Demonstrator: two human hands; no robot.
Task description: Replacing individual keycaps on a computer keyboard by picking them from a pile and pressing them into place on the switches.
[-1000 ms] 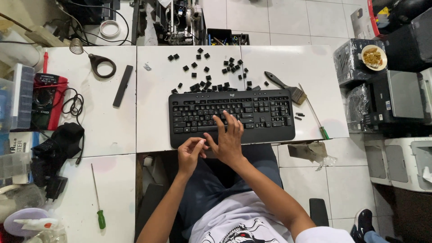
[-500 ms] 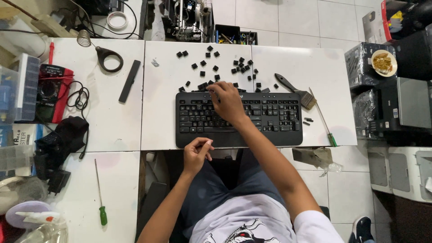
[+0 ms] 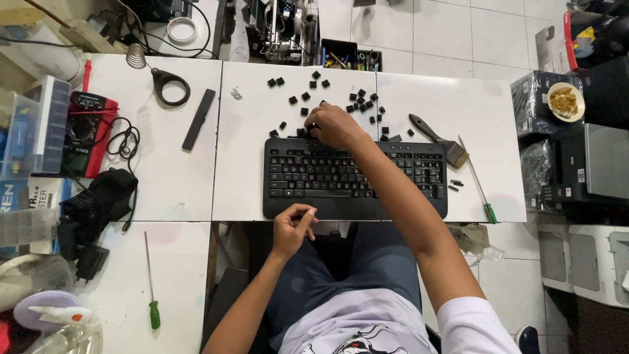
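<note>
Right hand [image 3: 334, 126] has moved off the lower keyboard [image 3: 354, 178] edge, where it sat w/ the left hand a sec ago, & now reaches past the top edge into the loose keycaps [image 3: 357, 105] scattered on the white table [image 3: 249, 177]. Fingertips are bunched together at the caps just beyond the top row; looks like a pinch on one cap, but the cap itself is hidden under the fingers, so can't tell for sure. Left hand [image 3: 293, 228] has dropped back to the near edge of the keyboard, fingers loosely curled, thumb & forefinger close together; whether sth small sits btw them isn't clear at this res. Keyboard hasn't moved: flat, centred in front of the person, most keys seated. Caps lie spread beyond it, thickest up & right of the right hand. Brush [image 3: 438, 139] lies just right of the hand, touching nothing in use; screwdriver [image 3: 477, 185] beside the keyboard's right end. Judging from the shift, the work reads as cap-by-cap: one hand fetching from the pile while the other waits at the board, w/ plenty of caps not yet fitted.
</note>
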